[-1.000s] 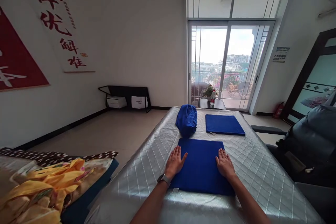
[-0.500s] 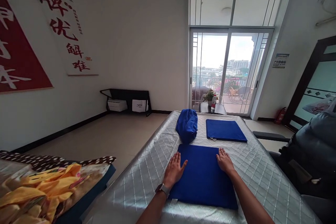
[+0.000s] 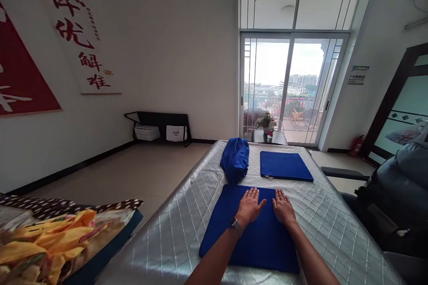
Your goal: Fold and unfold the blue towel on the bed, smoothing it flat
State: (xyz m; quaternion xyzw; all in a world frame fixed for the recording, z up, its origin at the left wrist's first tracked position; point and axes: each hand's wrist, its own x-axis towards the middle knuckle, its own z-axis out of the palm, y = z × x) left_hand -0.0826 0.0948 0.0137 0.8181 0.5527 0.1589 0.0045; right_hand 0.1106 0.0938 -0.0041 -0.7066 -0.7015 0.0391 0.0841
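Observation:
A flat, squarish blue folded cloth or pad (image 3: 261,240) lies before me on a silver quilted cover (image 3: 174,231). My left hand (image 3: 250,207), with a watch on its wrist, rests flat on the upper middle of the blue piece, fingers stretched out. Flat along its right edge lies my right hand (image 3: 283,207), fingers also extended. Neither hand grips anything. Just beyond, a crumpled blue cloth bundle (image 3: 235,158) sits at the left. A second flat blue piece (image 3: 286,165), with a small tag at its near edge, is at the far right.
Yellow patterned bedding (image 3: 67,236) is at the lower left. A dark puffy bag or jacket (image 3: 397,187) stands on the right. Past the bed's far end are a small dark table (image 3: 270,137), a bottle (image 3: 270,128) and a potted plant (image 3: 265,120). A black rack (image 3: 162,120) leans by the wall.
My left hand has slid right from the blue piece's left edge to its upper middle. The right hand stays near the right edge. The view has shifted slightly.

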